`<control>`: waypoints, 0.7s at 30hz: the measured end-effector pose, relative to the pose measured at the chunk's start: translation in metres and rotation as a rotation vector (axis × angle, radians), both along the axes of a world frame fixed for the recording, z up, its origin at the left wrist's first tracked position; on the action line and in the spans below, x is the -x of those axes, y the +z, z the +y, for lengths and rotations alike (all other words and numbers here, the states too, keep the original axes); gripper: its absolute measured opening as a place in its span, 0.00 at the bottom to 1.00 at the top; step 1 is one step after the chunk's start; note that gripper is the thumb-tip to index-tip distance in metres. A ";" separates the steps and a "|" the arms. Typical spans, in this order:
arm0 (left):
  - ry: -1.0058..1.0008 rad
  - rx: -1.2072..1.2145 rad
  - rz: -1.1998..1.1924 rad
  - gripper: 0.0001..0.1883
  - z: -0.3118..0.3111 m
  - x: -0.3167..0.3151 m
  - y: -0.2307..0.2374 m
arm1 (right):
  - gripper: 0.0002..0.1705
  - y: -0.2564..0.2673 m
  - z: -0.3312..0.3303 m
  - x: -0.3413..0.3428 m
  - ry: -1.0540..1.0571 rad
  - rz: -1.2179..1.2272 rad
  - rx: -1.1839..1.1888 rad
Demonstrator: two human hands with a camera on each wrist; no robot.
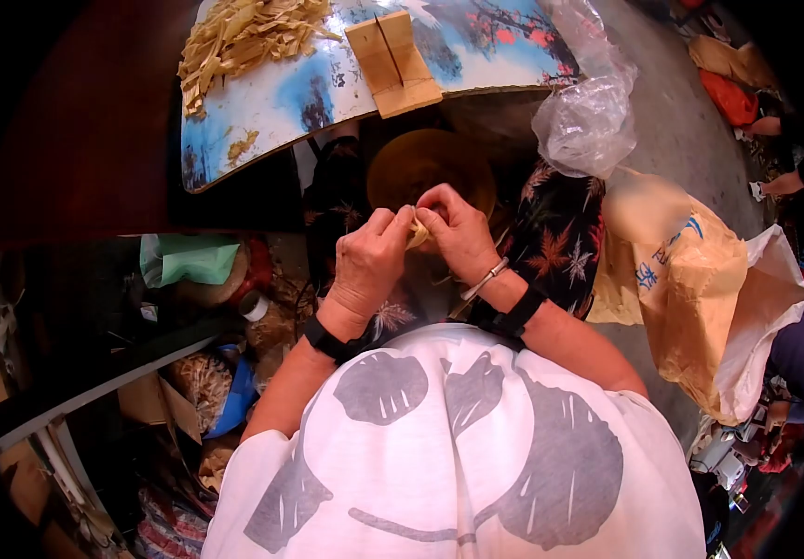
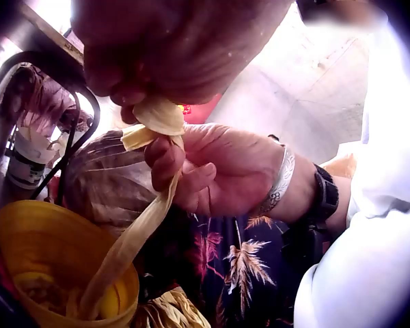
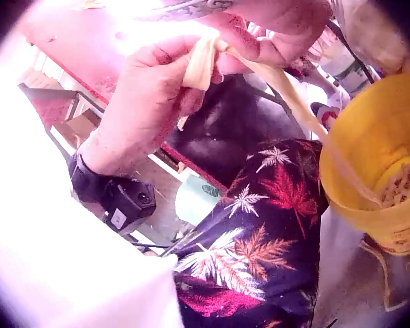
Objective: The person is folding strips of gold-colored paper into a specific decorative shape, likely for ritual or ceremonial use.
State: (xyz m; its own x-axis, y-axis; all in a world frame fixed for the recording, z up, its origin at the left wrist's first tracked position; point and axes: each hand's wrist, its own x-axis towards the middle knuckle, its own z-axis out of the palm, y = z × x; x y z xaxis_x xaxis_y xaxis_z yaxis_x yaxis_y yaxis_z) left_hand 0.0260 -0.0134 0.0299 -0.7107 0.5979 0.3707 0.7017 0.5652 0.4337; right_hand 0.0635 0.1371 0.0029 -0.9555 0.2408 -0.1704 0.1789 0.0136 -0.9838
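Observation:
Both hands meet in front of the lap in the head view. A long, soft pale-yellow strip [image 2: 135, 236] is between them, folded over on itself at the fingertips. My left hand [image 1: 363, 267] pinches the folded part, seen from the side in the right wrist view. With thumb and fingers, my right hand [image 1: 462, 240], wearing a silver bracelet [image 2: 281, 181], grips the strip close beside it. The strip's long tail hangs down into a yellow bucket [image 3: 342, 147], where more pale pieces lie at the bottom.
A painted table [image 1: 281, 121] ahead bears a heap of pale-yellow pieces [image 1: 243, 37] and a slotted wooden stand [image 1: 392, 65]. Clear plastic [image 1: 588, 121] hangs at its right corner. A large tan bag [image 1: 690, 289] stands at right; a blue bag [image 1: 237, 396] lies at left.

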 end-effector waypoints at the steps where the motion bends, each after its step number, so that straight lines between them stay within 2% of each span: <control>1: 0.011 0.008 0.007 0.14 -0.001 0.000 -0.003 | 0.12 0.002 0.001 -0.001 0.040 0.012 -0.027; 6: -0.014 -0.169 -0.159 0.18 0.002 0.002 -0.002 | 0.14 0.003 0.006 -0.007 0.205 0.108 -0.237; 9: -0.056 -0.217 -0.166 0.20 0.002 0.002 -0.003 | 0.14 -0.004 0.008 -0.007 0.227 -0.021 0.062; 12: -0.012 -0.191 -0.086 0.20 0.002 0.003 -0.011 | 0.14 0.008 0.012 -0.007 0.289 -0.297 0.822; 14: 0.051 -0.162 -0.060 0.17 0.004 0.004 -0.018 | 0.14 0.004 0.012 -0.009 0.284 -0.296 0.877; 15: 0.100 -0.236 -0.177 0.15 0.004 0.003 -0.018 | 0.14 0.003 0.012 -0.008 0.282 -0.293 0.903; 17: 0.201 -0.384 -0.412 0.13 0.001 0.001 -0.013 | 0.14 0.002 0.011 -0.003 0.203 -0.210 0.652; 18: 0.251 -0.438 -0.449 0.07 0.000 -0.002 -0.011 | 0.14 0.002 0.010 -0.002 0.160 -0.169 0.529; 21: 0.202 -0.588 -0.811 0.07 0.001 -0.005 -0.005 | 0.12 -0.005 0.001 0.001 0.153 -0.011 0.322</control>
